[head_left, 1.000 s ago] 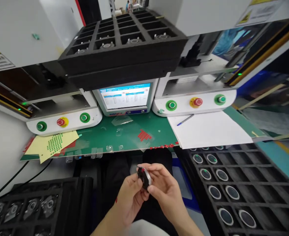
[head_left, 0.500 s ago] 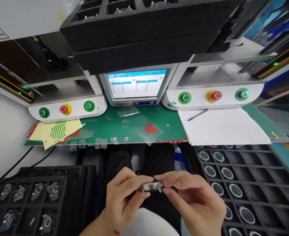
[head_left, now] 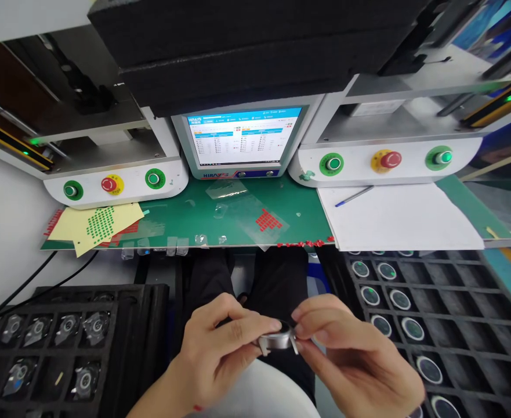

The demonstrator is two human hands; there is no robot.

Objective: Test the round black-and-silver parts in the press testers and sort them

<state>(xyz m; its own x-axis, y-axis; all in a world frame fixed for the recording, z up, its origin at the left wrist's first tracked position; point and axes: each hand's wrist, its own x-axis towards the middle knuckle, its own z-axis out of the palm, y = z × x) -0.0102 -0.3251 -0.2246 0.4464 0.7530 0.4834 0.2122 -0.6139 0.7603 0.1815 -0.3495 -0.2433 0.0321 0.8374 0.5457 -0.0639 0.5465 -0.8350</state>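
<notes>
A silver watch case (head_left: 278, 338) with a dark top is held edge-on above my lap, its lugs pointing down. My left hand (head_left: 224, 342) grips it from the left, index finger across the top and thumb underneath. From the right, my right hand (head_left: 346, 348) pinches at the case's right edge with thumb and fingertips, beside the lug. Whether something small is also between those right fingertips is hidden. A small red mark sits on my left wrist.
A foam tray (head_left: 42, 371) at left holds film-wrapped watch cases. Another foam tray (head_left: 468, 325) at right holds round watch pieces. Ahead, the green bench (head_left: 185, 215) carries yellow sticker sheets (head_left: 76, 229), red stickers (head_left: 268, 220), paper (head_left: 403, 217) with a pen (head_left: 354, 196), and a monitor (head_left: 242, 139) between two button panels.
The watch case has shifted slightly right and turned, so more of its dark top shows. My left index finger now lies over it. The camera view has moved a little.
</notes>
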